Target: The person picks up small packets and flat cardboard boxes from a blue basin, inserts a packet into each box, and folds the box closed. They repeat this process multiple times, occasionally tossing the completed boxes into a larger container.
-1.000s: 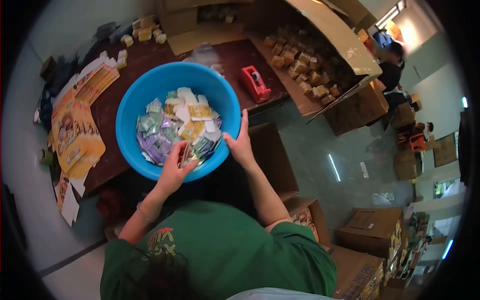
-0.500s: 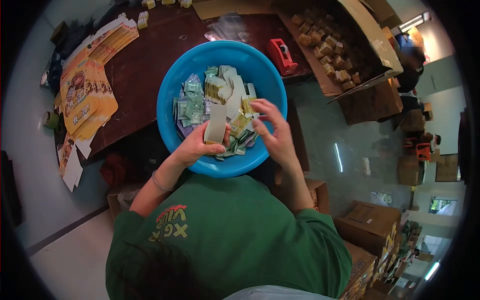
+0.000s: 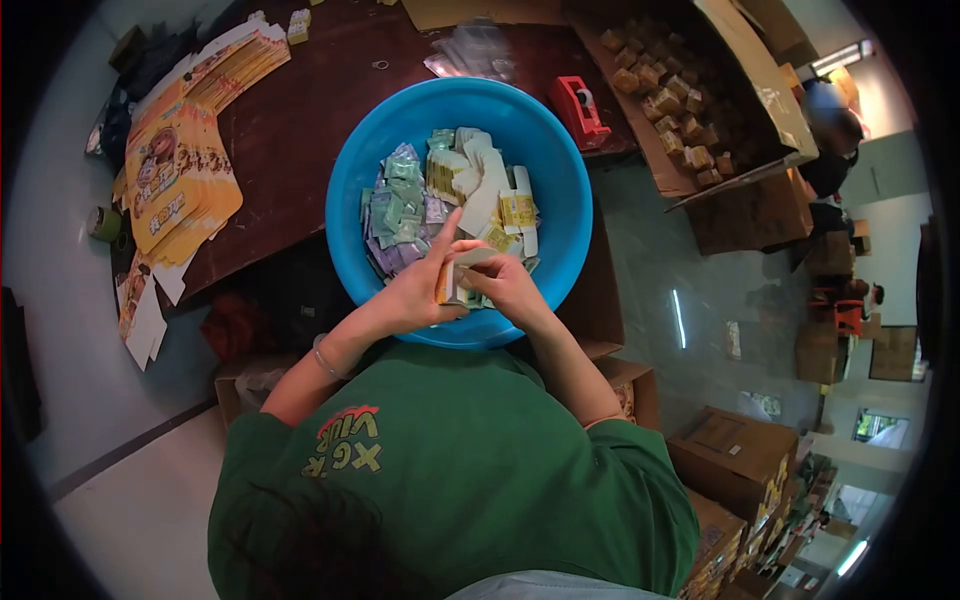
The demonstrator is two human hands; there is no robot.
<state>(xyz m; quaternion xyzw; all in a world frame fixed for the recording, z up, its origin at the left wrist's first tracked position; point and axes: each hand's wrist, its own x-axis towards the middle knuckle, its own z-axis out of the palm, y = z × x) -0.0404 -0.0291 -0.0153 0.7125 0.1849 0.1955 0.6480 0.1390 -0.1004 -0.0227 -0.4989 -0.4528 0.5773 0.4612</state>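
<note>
Over the near side of a blue basin [image 3: 342, 190], my left hand [image 3: 412, 292] is closed around a small paper box [image 3: 452, 284], its index finger pointing up along it. My right hand [image 3: 512, 290] pinches at the raised flap and open end of the same box. Whether anything else is between those fingertips is hidden. Inside the basin, green and purple sachets [image 3: 398, 205] are heaped on the left. A stack of flattened white-and-yellow boxes [image 3: 484, 190] fans out beside them, with a few yellow printed boxes [image 3: 517, 210] to the right.
A red tape dispenser [image 3: 580, 112] stands right of the basin on the dark table [image 3: 290, 130]. Clear plastic bags [image 3: 475, 50] lie behind. Printed orange cardboard sheets [image 3: 180, 180] are piled at left. A large carton [image 3: 690, 100] holds many small boxes. A person [image 3: 830, 150] is at far right.
My right hand has moved left and down from beside the box to its flap. The box's long upright flap now bends over toward the right hand. The view has shifted slightly.
</note>
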